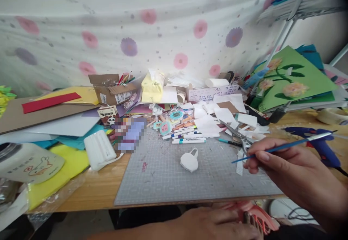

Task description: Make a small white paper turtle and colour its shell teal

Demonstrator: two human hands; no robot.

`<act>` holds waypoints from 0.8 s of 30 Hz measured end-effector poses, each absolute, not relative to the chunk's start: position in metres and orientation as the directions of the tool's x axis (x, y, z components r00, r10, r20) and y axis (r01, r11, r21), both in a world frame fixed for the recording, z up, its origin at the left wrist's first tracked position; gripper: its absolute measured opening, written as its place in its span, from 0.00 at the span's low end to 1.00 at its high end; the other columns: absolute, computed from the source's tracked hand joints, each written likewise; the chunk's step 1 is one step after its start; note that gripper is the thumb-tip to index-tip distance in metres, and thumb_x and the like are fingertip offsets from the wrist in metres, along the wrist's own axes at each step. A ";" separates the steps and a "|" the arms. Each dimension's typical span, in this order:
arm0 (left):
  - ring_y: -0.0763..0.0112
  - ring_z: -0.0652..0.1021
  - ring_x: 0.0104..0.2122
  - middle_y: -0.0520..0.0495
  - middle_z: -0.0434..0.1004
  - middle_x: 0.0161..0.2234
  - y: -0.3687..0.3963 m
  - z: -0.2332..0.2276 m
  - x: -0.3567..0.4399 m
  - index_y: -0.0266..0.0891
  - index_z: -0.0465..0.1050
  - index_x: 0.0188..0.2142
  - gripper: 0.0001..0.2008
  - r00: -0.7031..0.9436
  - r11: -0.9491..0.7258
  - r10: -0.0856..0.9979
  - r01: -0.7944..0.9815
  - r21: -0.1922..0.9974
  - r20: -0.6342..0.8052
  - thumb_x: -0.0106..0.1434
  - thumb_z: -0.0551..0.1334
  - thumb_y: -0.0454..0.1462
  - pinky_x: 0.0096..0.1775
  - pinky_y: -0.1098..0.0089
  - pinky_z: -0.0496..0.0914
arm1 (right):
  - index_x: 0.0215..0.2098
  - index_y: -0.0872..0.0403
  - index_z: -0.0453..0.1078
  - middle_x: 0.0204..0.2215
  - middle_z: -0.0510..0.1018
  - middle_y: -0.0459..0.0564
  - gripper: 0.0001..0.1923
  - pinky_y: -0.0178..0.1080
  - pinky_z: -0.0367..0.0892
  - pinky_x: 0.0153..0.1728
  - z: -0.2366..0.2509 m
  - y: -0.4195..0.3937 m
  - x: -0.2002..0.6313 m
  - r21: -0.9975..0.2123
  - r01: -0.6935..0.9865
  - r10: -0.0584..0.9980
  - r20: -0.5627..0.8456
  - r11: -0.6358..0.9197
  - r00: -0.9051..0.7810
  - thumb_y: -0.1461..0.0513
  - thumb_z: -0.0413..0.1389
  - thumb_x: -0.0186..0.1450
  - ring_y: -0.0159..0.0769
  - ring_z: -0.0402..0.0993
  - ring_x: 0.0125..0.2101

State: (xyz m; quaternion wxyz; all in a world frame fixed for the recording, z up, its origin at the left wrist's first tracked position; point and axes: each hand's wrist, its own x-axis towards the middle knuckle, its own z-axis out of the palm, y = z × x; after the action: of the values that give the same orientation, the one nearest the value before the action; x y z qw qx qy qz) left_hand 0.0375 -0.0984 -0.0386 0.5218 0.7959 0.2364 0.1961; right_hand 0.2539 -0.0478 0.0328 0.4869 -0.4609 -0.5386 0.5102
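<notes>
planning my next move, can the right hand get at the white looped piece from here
Likely yes: mostly bare mat lies between the right hand and the white looped piece, with just a narrow strip near that hand, which holds a blue brush.

**Wearing Black Below, Going Bare Above**

The right grip (288, 164) is showing as a bare human hand, its slim fingers tapering toward rounded tips and its thumb displaying a short nail. The right forearm (330, 194) is widening from the wrist and running uncovered toward the picture's edge. The left grip (209, 224) is appearing equally bare, its broad back blurring slightly, and the left forearm (130, 234) is likewise going uncovered. Black cloth (296, 232) is showing at the lower right. Beside it, coral-pink footwear (268, 220) is partly appearing; whether the person is wearing it is unclear.
</notes>
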 end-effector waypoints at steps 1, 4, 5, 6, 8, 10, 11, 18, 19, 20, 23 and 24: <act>0.57 0.73 0.48 0.47 0.77 0.48 -0.099 -0.043 0.038 0.51 0.72 0.47 0.15 0.820 -0.375 0.568 0.183 0.909 0.069 0.64 0.52 0.43 0.47 0.65 0.62 | 0.28 0.52 0.73 0.21 0.77 0.50 0.10 0.39 0.68 0.29 0.033 -0.048 0.254 -0.998 0.013 0.992 0.059 0.061 -0.115 0.54 0.61 0.57 0.39 0.73 0.25; 0.60 0.75 0.39 0.44 0.80 0.40 -0.099 -0.061 0.040 0.47 0.75 0.35 0.11 0.818 -0.398 0.573 0.234 0.887 0.041 0.63 0.53 0.40 0.48 0.65 0.61 | 0.28 0.52 0.73 0.21 0.77 0.49 0.10 0.39 0.66 0.29 0.034 -0.049 0.254 -0.994 0.063 0.985 0.073 0.084 -0.157 0.53 0.60 0.58 0.38 0.72 0.25; 0.61 0.75 0.36 0.43 0.80 0.35 -0.098 -0.067 0.041 0.45 0.73 0.29 0.11 0.815 -0.394 0.578 0.227 0.891 0.047 0.63 0.53 0.40 0.48 0.65 0.60 | 0.28 0.52 0.73 0.20 0.77 0.49 0.11 0.38 0.65 0.29 0.034 -0.048 0.255 -0.992 0.083 0.983 0.079 0.093 -0.164 0.53 0.60 0.58 0.38 0.72 0.25; 0.63 0.73 0.32 0.45 0.78 0.29 -0.097 -0.072 0.042 0.45 0.69 0.24 0.13 0.808 -0.377 0.587 0.225 0.898 0.044 0.63 0.53 0.40 0.49 0.64 0.59 | 0.28 0.52 0.73 0.20 0.76 0.48 0.11 0.38 0.65 0.29 0.034 -0.048 0.255 -0.989 0.102 0.982 0.085 0.103 -0.168 0.52 0.59 0.58 0.38 0.72 0.25; 0.67 0.67 0.24 0.51 0.67 0.18 -0.095 -0.077 0.042 0.43 0.58 0.16 0.18 0.788 -0.313 0.615 0.214 0.925 0.025 0.62 0.51 0.40 0.48 0.62 0.58 | 0.27 0.52 0.72 0.20 0.76 0.48 0.12 0.37 0.64 0.29 0.033 -0.047 0.254 -0.984 0.139 0.981 0.088 0.113 -0.172 0.52 0.59 0.59 0.37 0.71 0.25; 0.69 0.59 0.20 0.55 0.54 0.14 -0.095 -0.076 0.041 0.41 0.50 0.13 0.22 0.770 -0.246 0.638 0.207 0.947 -0.003 0.62 0.49 0.42 0.47 0.62 0.58 | 0.26 0.52 0.72 0.20 0.76 0.48 0.13 0.37 0.64 0.28 0.032 -0.046 0.254 -0.980 0.165 0.980 0.086 0.116 -0.177 0.51 0.58 0.59 0.36 0.71 0.25; 0.70 0.57 0.19 0.55 0.50 0.14 -0.095 -0.075 0.040 0.40 0.47 0.13 0.23 0.765 -0.225 0.644 0.203 0.953 -0.011 0.62 0.49 0.43 0.46 0.62 0.58 | 0.26 0.52 0.72 0.20 0.76 0.48 0.13 0.37 0.64 0.28 0.032 -0.046 0.254 -0.979 0.170 0.981 0.081 0.112 -0.177 0.51 0.58 0.59 0.36 0.70 0.24; 0.68 0.61 0.22 0.49 0.65 0.20 -0.095 -0.084 0.043 0.42 0.59 0.16 0.21 0.780 -0.468 0.612 0.225 0.854 0.130 0.62 0.51 0.47 0.31 0.67 0.58 | 0.26 0.53 0.72 0.21 0.75 0.47 0.13 0.36 0.63 0.27 0.025 -0.043 0.257 -0.985 0.156 0.992 0.053 0.071 -0.111 0.52 0.58 0.59 0.35 0.69 0.23; 0.68 0.61 0.21 0.49 0.65 0.19 -0.094 -0.086 0.043 0.42 0.58 0.15 0.21 0.795 -0.531 0.584 0.222 0.818 0.164 0.63 0.51 0.46 0.29 0.67 0.56 | 0.27 0.53 0.72 0.22 0.75 0.47 0.13 0.36 0.64 0.27 0.024 -0.043 0.258 -0.986 0.153 0.992 0.054 0.070 -0.110 0.52 0.58 0.60 0.34 0.69 0.24; 0.69 0.59 0.20 0.50 0.63 0.18 -0.093 -0.087 0.043 0.41 0.55 0.14 0.23 0.810 -0.565 0.557 0.210 0.798 0.182 0.63 0.51 0.45 0.27 0.67 0.55 | 0.28 0.53 0.71 0.22 0.75 0.47 0.12 0.36 0.64 0.28 0.023 -0.042 0.258 -0.986 0.150 0.992 0.054 0.071 -0.115 0.53 0.57 0.61 0.34 0.69 0.24; 0.72 0.56 0.17 0.53 0.52 0.12 -0.090 -0.087 0.038 0.39 0.42 0.12 0.26 0.822 -0.551 0.539 0.178 0.815 0.184 0.66 0.47 0.41 0.25 0.67 0.53 | 0.30 0.52 0.71 0.25 0.75 0.47 0.11 0.36 0.66 0.32 0.021 -0.039 0.257 -0.986 0.145 0.986 0.060 0.083 -0.156 0.54 0.56 0.62 0.34 0.71 0.27; 0.72 0.55 0.16 0.54 0.50 0.11 -0.090 -0.086 0.036 0.39 0.40 0.13 0.27 0.821 -0.539 0.542 0.176 0.824 0.179 0.66 0.47 0.40 0.25 0.68 0.53 | 0.30 0.52 0.70 0.26 0.76 0.47 0.11 0.36 0.67 0.32 0.020 -0.037 0.256 -0.985 0.145 0.982 0.067 0.093 -0.177 0.53 0.56 0.62 0.35 0.71 0.29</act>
State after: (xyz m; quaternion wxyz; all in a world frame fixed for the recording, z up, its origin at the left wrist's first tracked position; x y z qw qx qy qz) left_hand 0.0358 -0.0895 -0.0857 0.4312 0.8512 0.2109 0.2122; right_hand 0.2563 -0.0372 0.0201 0.4353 -0.4714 -0.5974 0.4810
